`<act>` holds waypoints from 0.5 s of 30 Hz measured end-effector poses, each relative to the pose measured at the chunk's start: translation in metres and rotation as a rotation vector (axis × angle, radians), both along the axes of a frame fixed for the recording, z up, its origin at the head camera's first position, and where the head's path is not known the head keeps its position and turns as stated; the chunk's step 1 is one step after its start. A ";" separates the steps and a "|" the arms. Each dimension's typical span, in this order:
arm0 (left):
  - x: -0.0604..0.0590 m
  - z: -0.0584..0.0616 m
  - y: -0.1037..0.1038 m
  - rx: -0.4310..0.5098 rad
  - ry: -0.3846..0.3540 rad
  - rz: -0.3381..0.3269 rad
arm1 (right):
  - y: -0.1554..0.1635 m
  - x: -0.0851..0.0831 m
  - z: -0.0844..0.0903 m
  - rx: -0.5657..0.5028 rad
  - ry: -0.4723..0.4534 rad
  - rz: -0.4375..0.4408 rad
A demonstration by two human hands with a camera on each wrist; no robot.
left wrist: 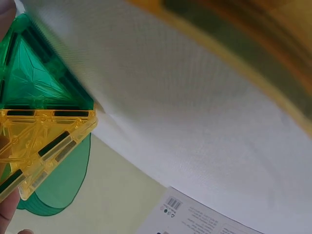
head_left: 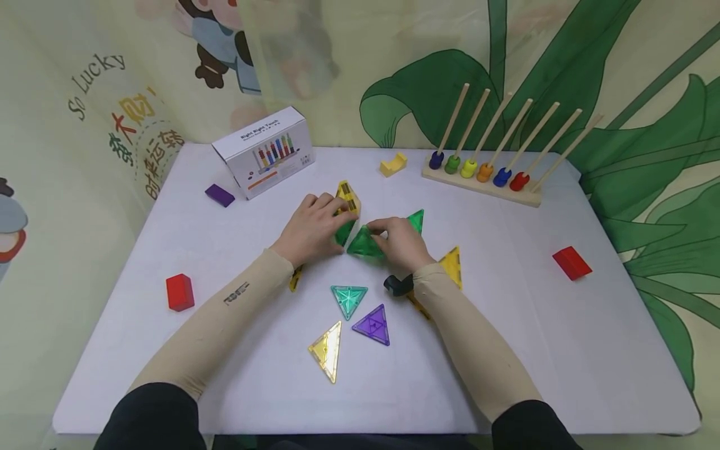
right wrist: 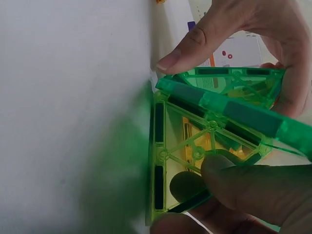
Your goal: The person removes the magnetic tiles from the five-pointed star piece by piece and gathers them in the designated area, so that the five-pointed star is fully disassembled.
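At the table's middle, my left hand grips a cluster of translucent magnetic tiles. The left wrist view shows yellow tiles joined edge to edge with a green triangular tile. Close on its right, my right hand pinches a green triangular magnetic tile between thumb and fingers. In the right wrist view this tile stands on edge, its top meeting another green tile. The left thumb is just beyond that corner. Behind the right hand another green tile shows partly.
Teal, purple and pale yellow triangles lie nearer me. Yellow tiles sit by the right wrist. Behind stand a box and a peg rack. Red blocks lie at both sides.
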State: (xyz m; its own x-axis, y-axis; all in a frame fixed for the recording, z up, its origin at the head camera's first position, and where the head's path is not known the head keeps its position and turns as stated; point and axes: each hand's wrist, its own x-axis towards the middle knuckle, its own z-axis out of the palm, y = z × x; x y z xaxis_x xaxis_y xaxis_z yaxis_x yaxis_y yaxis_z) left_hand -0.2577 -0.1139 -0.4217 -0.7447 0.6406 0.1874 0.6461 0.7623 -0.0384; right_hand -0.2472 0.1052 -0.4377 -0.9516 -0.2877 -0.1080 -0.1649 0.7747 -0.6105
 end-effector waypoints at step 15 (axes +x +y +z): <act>0.002 0.005 0.001 0.016 0.028 -0.002 | 0.009 0.005 0.003 0.013 -0.027 0.024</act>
